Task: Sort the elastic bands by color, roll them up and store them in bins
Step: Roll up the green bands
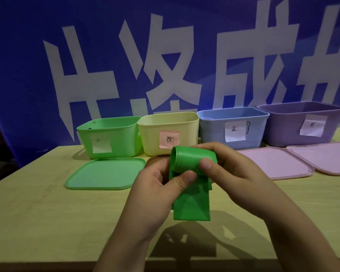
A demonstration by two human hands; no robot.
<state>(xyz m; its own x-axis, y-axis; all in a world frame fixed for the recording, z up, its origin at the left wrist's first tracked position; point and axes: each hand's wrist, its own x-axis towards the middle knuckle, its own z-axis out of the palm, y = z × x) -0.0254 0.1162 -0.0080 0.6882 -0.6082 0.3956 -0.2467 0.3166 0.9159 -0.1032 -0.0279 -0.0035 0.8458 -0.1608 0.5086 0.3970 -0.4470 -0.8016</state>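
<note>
A green elastic band is held above the table, its upper part wound into a roll and its loose tail hanging down. My left hand pinches the roll from the left, thumb on its lower front. My right hand grips the roll from the right, thumb on top and fingers behind it. Four open bins stand in a row at the back: a green bin, a cream bin with a pink label, a blue bin and a purple bin.
A green lid lies flat before the green bin. Two pink lids lie before the blue and purple bins, and another lid edge shows behind my hands. A blue banner with white characters hangs behind the wooden table.
</note>
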